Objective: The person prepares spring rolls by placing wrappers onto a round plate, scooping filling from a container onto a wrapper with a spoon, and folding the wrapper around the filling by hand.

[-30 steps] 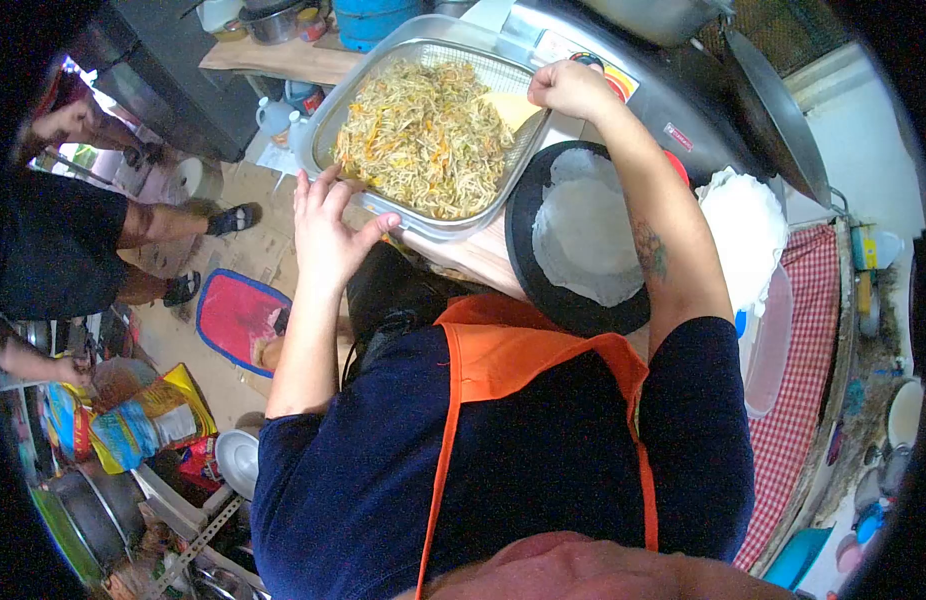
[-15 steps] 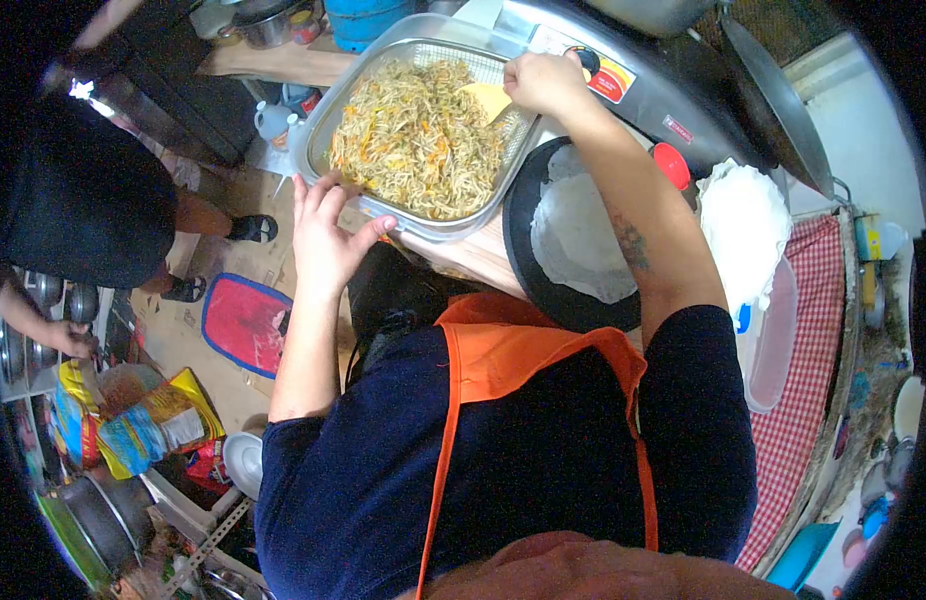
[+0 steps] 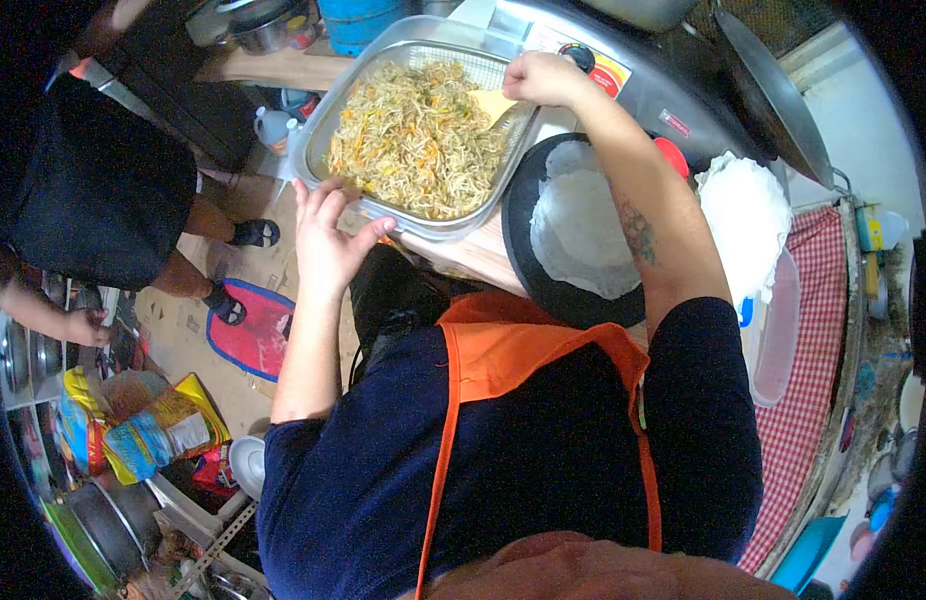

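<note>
A clear plastic container [image 3: 316, 128] with a metal basket inside holds a heap of cooked shredded vegetables [image 3: 413, 140], with orange and green bits. My left hand [image 3: 330, 232] grips the container's near left rim, thumb against the outer side. At the far right corner my right hand [image 3: 545, 80] is closed around a flat yellow spatula [image 3: 494, 104], whose blade touches the filling's edge; its handle is hidden in my fingers. Below my right forearm, a round black pan [image 3: 528, 250] carries thin white wrapper sheets [image 3: 583, 235], partly covered by my arm.
To the right, a stack of white wrappers [image 3: 743, 215] lies over a clear plastic lid [image 3: 778, 345] beside a red checked cloth [image 3: 808, 330]. A stove knob [image 3: 580, 57] is just past my right hand. Another person [image 3: 103, 200] stands at left near a red mat [image 3: 251, 330].
The other person at left has stepped closer, one foot now on the red mat. My hands hold nearly the same places; the spatula has hardly shifted.
</note>
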The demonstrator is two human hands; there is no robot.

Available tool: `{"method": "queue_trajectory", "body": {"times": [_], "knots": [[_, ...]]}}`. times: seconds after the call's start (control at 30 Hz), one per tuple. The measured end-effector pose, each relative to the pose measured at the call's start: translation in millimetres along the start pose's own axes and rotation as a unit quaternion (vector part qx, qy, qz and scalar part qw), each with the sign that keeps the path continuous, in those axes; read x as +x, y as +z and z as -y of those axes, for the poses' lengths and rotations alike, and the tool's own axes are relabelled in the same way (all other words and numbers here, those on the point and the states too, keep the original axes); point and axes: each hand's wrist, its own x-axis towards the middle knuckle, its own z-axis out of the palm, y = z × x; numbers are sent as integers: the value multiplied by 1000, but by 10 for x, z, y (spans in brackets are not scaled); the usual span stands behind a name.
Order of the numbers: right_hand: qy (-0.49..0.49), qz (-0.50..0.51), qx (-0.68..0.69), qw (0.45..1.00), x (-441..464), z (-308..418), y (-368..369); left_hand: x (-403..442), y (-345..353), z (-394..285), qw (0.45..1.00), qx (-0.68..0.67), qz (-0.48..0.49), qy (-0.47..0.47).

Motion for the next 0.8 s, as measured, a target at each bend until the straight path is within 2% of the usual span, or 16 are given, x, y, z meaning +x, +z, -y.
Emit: {"method": "queue_trajectory", "body": {"times": [0.1, 0.2, 0.23, 0.3, 0.33, 0.4, 0.5, 0.67, 0.77, 0.8], "knots": [[5, 5, 50, 999, -40, 7, -6, 3, 1, -2, 1000, -3, -7, 2], [61, -92, -136, 985, -6, 343, 176, -3, -17, -13, 1000, 1, -6, 1], [44, -107, -126, 985, -4, 408, 255, -2, -16, -23, 1000, 6, -2, 1], [61, -117, -13, 991, -10, 369, 263, -7, 12, -29, 1000, 1, -1, 2], [63, -117, -13, 991, -17, 319, 240, -8, 19, -27, 1000, -3, -3, 0], [37, -79, 123, 989, -5, 147, 192, -3, 15, -27, 1000, -5, 1, -1], [36, -57, 163, 984, 24, 18, 153, -5, 23, -5, 1000, -4, 2, -1], [19, -36, 185, 982, 31, -27, 113, -14, 18, -3, 1000, 9, -2, 3], [29, -48, 147, 988, 23, 121, 154, -14, 30, -9, 1000, 4, 2, -4], [40, -91, 54, 994, -12, 261, 166, -15, 39, 12, 1000, 4, 5, -5]]}}
